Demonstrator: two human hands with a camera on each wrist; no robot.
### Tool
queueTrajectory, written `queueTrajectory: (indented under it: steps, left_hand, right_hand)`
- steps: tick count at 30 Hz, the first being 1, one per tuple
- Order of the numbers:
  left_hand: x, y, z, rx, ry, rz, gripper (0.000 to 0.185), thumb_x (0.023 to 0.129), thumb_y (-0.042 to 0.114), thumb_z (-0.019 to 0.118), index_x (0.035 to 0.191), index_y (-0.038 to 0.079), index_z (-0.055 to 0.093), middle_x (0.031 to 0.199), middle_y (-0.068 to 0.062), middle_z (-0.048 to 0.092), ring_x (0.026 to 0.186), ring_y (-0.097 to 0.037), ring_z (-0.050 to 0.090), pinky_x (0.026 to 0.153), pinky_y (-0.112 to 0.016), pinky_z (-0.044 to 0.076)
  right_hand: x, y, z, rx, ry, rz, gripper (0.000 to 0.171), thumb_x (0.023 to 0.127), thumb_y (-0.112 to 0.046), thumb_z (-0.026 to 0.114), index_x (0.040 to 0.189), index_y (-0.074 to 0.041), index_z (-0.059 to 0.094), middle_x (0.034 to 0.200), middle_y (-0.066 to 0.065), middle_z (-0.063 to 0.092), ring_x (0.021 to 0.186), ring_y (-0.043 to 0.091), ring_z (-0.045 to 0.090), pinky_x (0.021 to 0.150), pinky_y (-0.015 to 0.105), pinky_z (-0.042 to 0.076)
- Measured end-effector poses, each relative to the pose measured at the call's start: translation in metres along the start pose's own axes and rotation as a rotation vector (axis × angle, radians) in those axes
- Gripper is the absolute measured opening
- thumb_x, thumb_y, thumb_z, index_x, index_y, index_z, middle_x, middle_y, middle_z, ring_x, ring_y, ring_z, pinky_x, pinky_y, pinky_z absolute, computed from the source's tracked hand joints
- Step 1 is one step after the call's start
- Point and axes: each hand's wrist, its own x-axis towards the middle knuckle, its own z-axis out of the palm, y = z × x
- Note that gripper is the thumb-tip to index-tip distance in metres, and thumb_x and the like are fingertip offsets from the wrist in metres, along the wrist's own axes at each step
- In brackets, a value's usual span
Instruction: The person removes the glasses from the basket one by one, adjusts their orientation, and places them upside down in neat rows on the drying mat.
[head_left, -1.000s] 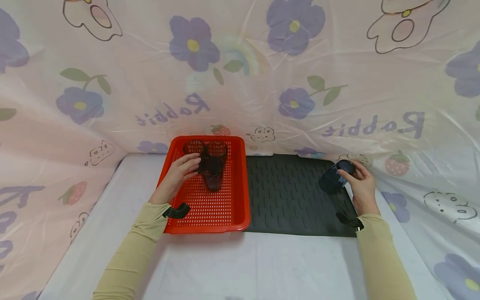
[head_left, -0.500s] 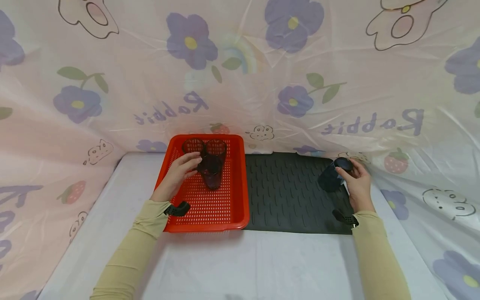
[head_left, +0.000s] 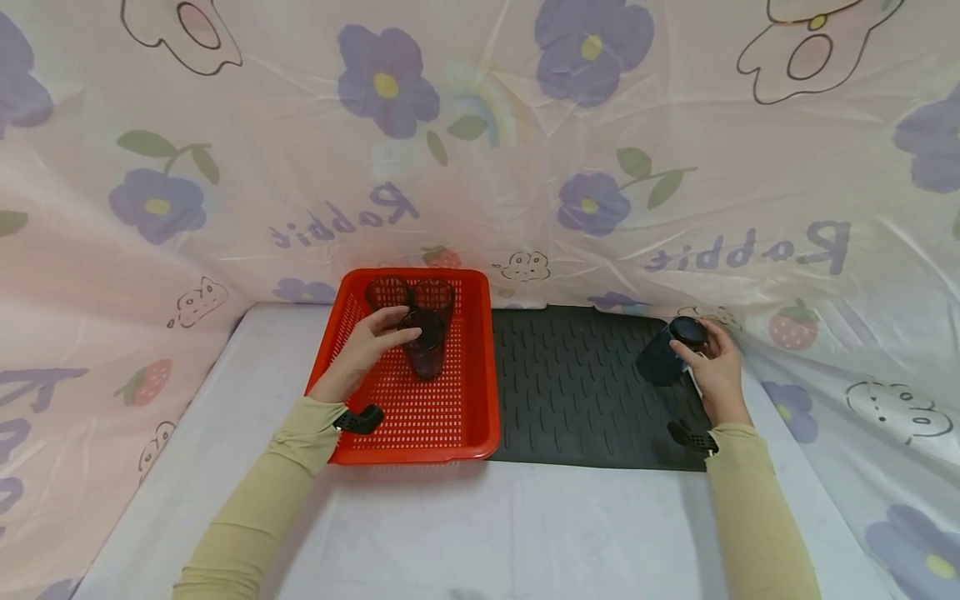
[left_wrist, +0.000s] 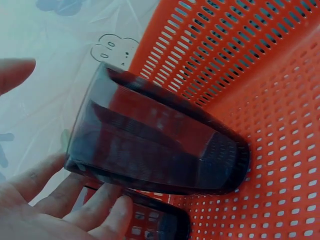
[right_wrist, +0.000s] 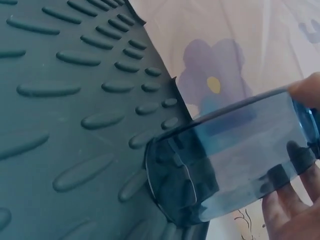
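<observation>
A red perforated basket [head_left: 412,454] holds two dark see-through cups. My left hand [head_left: 378,333] reaches around the taller cup [head_left: 429,346]. In the left wrist view its fingers [left_wrist: 65,210] touch that cup [left_wrist: 155,150] near the rim, while the thumb stays apart from it. A second dark cup [left_wrist: 160,222] lies just beyond. My right hand [head_left: 712,362] grips a blue see-through cup [head_left: 663,354] and holds it tilted over the far right corner of the black ribbed mat [head_left: 577,392]. In the right wrist view the blue cup [right_wrist: 225,160] has its mouth down by the mat [right_wrist: 60,100].
A pale cloth covers the table [head_left: 480,525]. Flowered plastic sheeting [head_left: 480,167] walls it in at the back and on both sides. The basket and the mat lie side by side against the back wall.
My left hand's fingers have stretched right across the taller dark cup. The right hand and the blue cup have barely moved.
</observation>
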Motion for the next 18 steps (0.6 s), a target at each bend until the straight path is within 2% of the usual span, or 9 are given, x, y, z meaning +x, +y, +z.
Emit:
queueTrajectory:
  steps: [3,7,10,18]
  left_hand:
    - [-0.002,0.003,0.002,0.011,-0.017,0.000,0.066,0.091,0.015,0.067,0.146,0.001,0.034,0.151,-0.018,0.029,0.135,-0.038,0.031,0.109,-0.050,0.028]
    - [0.001,-0.002,0.002,0.017,-0.046,0.028,0.073,0.086,0.008,0.072,0.147,0.000,0.031,0.151,-0.020,0.028,0.133,-0.042,0.033,0.105,-0.051,0.033]
    - [0.003,-0.006,0.002,0.031,-0.058,0.054,0.079,0.082,0.003,0.075,0.147,0.001,0.030,0.150,-0.021,0.027,0.131,-0.044,0.034,0.104,-0.052,0.034]
    - [0.007,-0.012,0.004,0.072,-0.059,0.101,0.080,0.080,-0.002,0.075,0.147,0.000,0.031,0.148,-0.024,0.029,0.129,-0.044,0.035,0.108,-0.053,0.026]
  right_hand:
    - [0.001,0.004,-0.001,-0.071,-0.013,-0.043,0.067,0.085,-0.006,0.073,0.143,-0.019,0.042,0.139,0.001,0.050,0.107,0.007,0.048,0.095,0.019,0.034]
    - [-0.001,0.005,-0.003,-0.125,-0.056,-0.077,0.071,0.087,-0.005,0.070,0.147,-0.019,0.035,0.147,0.003,0.042,0.117,0.010,0.044,0.111,0.039,0.024]
    - [-0.002,0.005,-0.004,-0.145,-0.078,-0.089,0.074,0.087,-0.004,0.069,0.149,-0.018,0.032,0.149,0.004,0.038,0.120,0.012,0.042,0.113,0.045,0.020]
    - [-0.003,0.005,-0.005,-0.158,-0.093,-0.099,0.074,0.087,0.000,0.067,0.149,-0.015,0.030,0.150,0.009,0.036,0.122,0.017,0.040,0.112,0.049,0.019]
